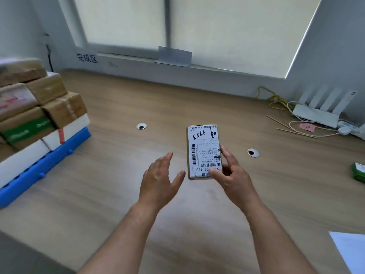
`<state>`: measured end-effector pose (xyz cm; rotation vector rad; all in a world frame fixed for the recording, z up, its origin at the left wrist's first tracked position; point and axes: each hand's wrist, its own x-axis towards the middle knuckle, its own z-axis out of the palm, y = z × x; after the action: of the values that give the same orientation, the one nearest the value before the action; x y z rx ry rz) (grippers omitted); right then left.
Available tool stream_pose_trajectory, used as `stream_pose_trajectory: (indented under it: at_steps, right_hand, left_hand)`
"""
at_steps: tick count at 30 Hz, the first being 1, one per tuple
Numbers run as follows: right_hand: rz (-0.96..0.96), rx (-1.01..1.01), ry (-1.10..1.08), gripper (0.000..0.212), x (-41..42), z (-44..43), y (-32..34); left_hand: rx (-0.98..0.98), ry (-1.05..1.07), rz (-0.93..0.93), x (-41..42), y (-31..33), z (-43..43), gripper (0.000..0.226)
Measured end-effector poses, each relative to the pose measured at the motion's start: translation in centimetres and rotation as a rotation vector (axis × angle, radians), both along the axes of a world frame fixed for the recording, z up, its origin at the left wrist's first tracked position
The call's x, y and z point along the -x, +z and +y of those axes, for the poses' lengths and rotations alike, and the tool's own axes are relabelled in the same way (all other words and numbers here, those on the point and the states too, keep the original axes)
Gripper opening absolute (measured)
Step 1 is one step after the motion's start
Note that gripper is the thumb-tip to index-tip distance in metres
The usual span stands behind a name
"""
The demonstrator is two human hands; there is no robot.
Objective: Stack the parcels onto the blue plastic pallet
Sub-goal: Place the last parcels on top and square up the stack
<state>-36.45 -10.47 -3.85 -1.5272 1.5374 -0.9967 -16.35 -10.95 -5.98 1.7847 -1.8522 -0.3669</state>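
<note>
Two bare forearms reach up from the bottom of the frame over a pale wooden tabletop [122,204], which lies bare and wide between the hands and the left side. At mid frame the right hand [235,178] holds a small flat parcel [204,151] by its near end, thumb pressed on the label and fingers curled along the right edge and underneath. The left hand [160,180] hovers just beside the parcel's left edge, apart from it, fingers straight and thumb spread wide. The parcel is brown cardboard, its top almost covered by a white shipping label with barcodes and black handwritten figures; whether its far end rests on the tabletop cannot be told. At the left edge sits the blue plastic pallet [45,167], cut off by the frame, bearing a stack of parcels [39,107], brown boxes over white ones, blurred. Two round cable holes [141,126] are set into the tabletop. At the right, a white router [316,113] with cords, a green box [358,172] cut by the edge, and a white sheet [349,252] in the lower right corner.
</note>
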Motion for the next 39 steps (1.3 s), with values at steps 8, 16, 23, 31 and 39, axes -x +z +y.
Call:
stream_pose_trajectory:
  at_steps: [8, 16, 23, 31, 39]
  right_hand:
    - [0.009, 0.082, 0.159, 0.070, -12.0, 2.8, 2.7]
    - [0.020, 0.136, 0.362, 0.068, -25.2, 5.5, 4.1]
    - [-0.023, 0.128, 0.539, 0.069, -35.0, 6.9, 4.5]
    - [-0.123, 0.062, 0.707, 0.069, -44.1, 6.3, 5.5]
    - [-0.107, 0.117, 0.764, 0.068, -53.3, 1.1, 6.9]
  left_hand:
    - [0.072, 0.212, -0.051, -11.9, 2.2, 6.1, 0.069]
    - [0.130, 0.406, -0.084, -24.2, 4.1, 12.8, 0.071]
    - [0.148, 0.553, -0.106, -32.2, 5.1, 17.6, 0.070]
    - [0.197, 0.681, -0.146, -39.3, 5.9, 19.6, 0.069]
    - [0.195, 0.708, -0.247, -47.6, 7.3, 16.0, 0.071]
